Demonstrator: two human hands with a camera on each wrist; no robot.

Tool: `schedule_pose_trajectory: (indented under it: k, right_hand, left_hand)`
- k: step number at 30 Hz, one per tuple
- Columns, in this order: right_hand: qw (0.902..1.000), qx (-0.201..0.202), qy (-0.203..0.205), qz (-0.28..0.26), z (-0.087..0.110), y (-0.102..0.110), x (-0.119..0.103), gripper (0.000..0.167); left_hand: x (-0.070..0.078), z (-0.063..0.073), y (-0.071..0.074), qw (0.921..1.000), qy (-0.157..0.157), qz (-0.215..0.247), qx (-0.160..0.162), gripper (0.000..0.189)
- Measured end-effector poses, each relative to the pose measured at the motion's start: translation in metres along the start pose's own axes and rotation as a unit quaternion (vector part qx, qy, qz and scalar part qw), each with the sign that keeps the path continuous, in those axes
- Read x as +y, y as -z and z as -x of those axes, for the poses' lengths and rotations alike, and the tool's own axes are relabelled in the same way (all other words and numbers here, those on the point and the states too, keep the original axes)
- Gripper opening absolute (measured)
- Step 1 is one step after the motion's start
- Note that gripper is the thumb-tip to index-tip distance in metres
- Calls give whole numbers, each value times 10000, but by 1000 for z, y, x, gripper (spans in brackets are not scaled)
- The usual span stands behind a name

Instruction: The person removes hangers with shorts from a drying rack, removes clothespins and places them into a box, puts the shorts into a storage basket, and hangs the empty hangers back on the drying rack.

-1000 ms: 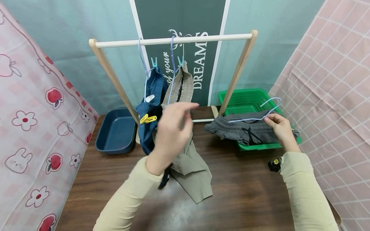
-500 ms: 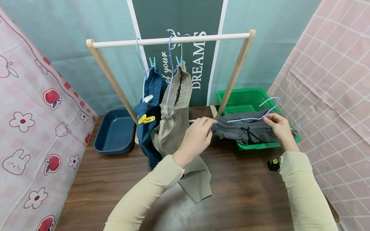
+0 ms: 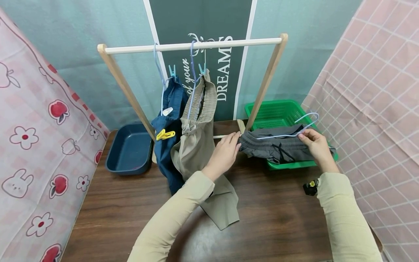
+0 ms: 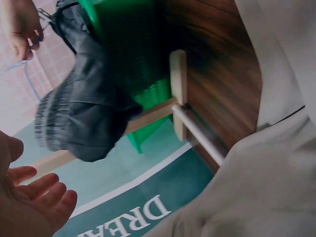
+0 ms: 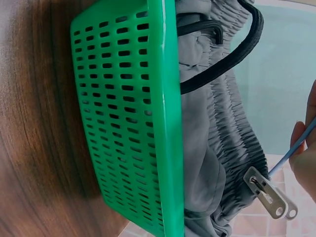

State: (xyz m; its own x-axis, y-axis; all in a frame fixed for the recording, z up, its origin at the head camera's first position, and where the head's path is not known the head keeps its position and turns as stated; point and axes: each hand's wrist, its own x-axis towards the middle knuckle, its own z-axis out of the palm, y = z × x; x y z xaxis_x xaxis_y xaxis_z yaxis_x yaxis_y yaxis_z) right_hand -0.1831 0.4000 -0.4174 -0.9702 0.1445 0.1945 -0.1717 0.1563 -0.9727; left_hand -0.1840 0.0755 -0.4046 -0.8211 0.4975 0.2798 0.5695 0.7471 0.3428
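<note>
A pair of grey pants [image 3: 281, 147] with a black drawstring [image 5: 224, 59] lies over the green basket [image 3: 275, 109]. Inside its elastic waistband runs a light blue hanger [image 3: 278, 136]. My right hand [image 3: 317, 145] pinches this hanger below its hook. By that hand, a greyish clothespin [image 5: 269, 193] clips the waistband, seen in the right wrist view. My left hand [image 3: 224, 154] is at the pants' left end, fingertips right by the waistband in the head view. In the left wrist view its fingers [image 4: 49, 195] are loosely extended with nothing between them.
A wooden rack with a white rod [image 3: 229, 43] bears blue pants [image 3: 171, 145] and khaki pants [image 3: 196, 145] on hangers. Blue clothespins [image 3: 202, 69] and a yellow clothespin [image 3: 165, 135] are on them. A dark blue bin [image 3: 129, 149] stands at left, a small black object [image 3: 310, 187] at right.
My left hand has moved right, from in front of the khaki pants to the left end of the grey pants. The right hand keeps its pinch on the hanger, almost still.
</note>
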Motion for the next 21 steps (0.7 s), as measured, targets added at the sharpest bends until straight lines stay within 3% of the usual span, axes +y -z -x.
schedule_pose_trajectory:
  k: [8,12,21]
  right_hand:
    - [9989,-38,272,-382,2,2,1,15]
    - [9981,-100,367,-486,3,1,1,16]
    - [9996,-157,77,-203,3,5,-1,23]
  left_hand:
    - [-1,-8,-13,9993,-40,153,-342,48]
    - [1,-11,-16,9991,52,299,-294,48]
    - [6,-20,-20,9994,184,-54,-293,51]
